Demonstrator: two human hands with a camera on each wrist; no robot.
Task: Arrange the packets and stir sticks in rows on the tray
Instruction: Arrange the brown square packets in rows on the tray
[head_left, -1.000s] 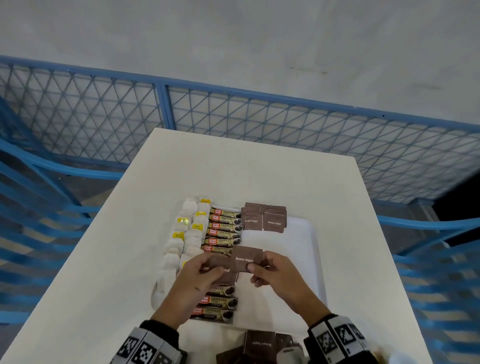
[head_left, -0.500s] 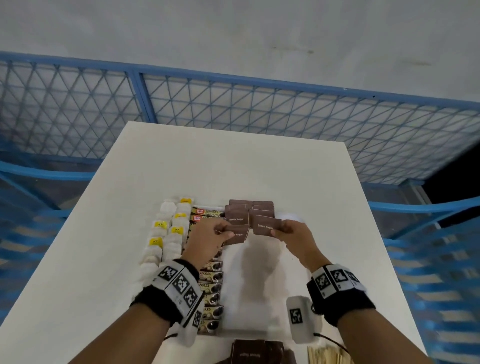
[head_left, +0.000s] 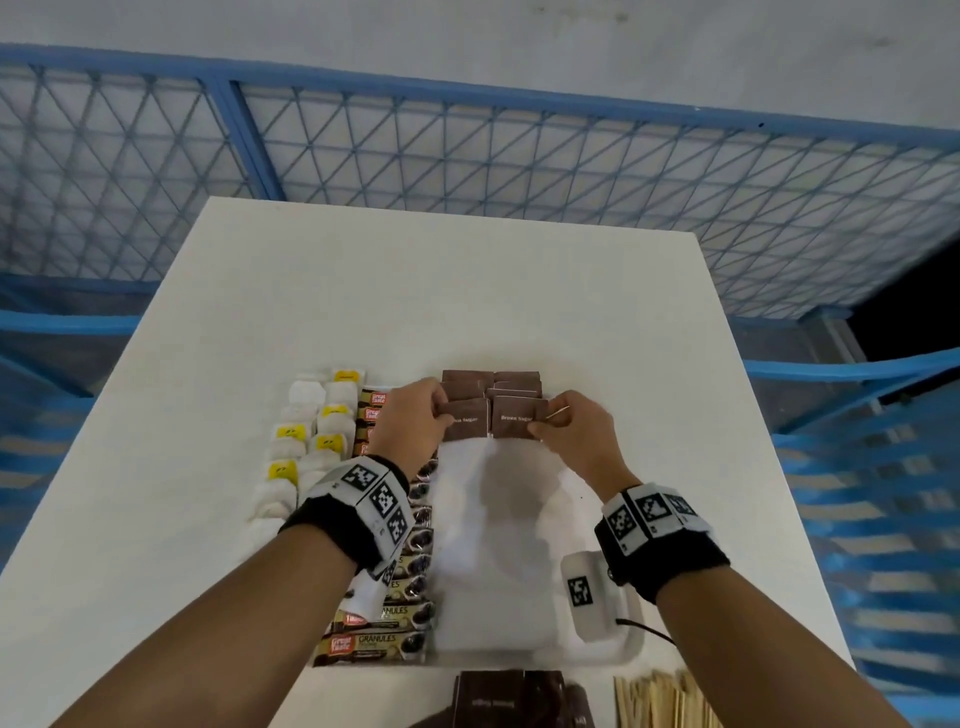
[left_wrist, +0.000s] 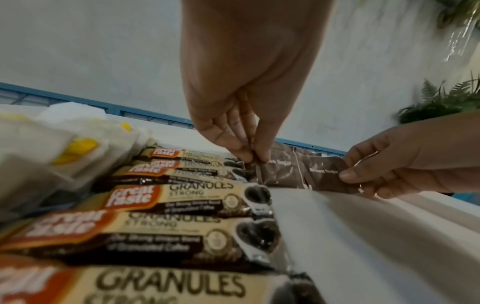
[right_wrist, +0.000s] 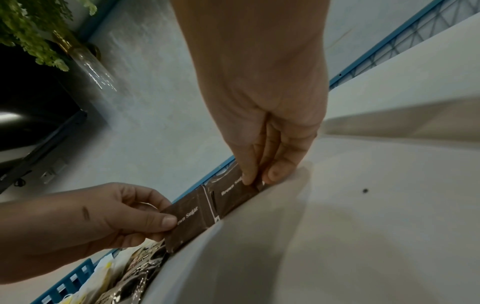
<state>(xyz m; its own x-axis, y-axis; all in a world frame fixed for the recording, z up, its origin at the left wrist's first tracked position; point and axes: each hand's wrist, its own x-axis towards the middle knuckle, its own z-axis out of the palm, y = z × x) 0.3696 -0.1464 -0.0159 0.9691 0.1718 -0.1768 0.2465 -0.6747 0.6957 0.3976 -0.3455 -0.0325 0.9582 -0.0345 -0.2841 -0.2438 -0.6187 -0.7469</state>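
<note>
On the white tray (head_left: 524, 597) my left hand (head_left: 415, 423) pinches the left edge of one brown sugar packet (head_left: 467, 421). My right hand (head_left: 566, 431) pinches the right edge of a second brown sugar packet (head_left: 514, 418) beside it. Both packets lie low at the tray's far end, just in front of more brown packets (head_left: 493, 382). Both pinches show in the left wrist view: left packet (left_wrist: 279, 172), right packet (left_wrist: 327, 174). Coffee granule sticks (head_left: 374, 644) run in a column left of them, with white and yellow packets (head_left: 306, 441) further left.
A loose pile of brown sugar packets (head_left: 511, 699) and a bundle of wooden stir sticks (head_left: 660, 699) lie on the white table (head_left: 363, 291) at its near edge. Blue mesh fencing (head_left: 519, 171) surrounds the table. The tray's middle is bare.
Both hands moved from the near part of the tray to its far end, separated the two brown packets they held and lowered them side by side in front of the earlier ones.
</note>
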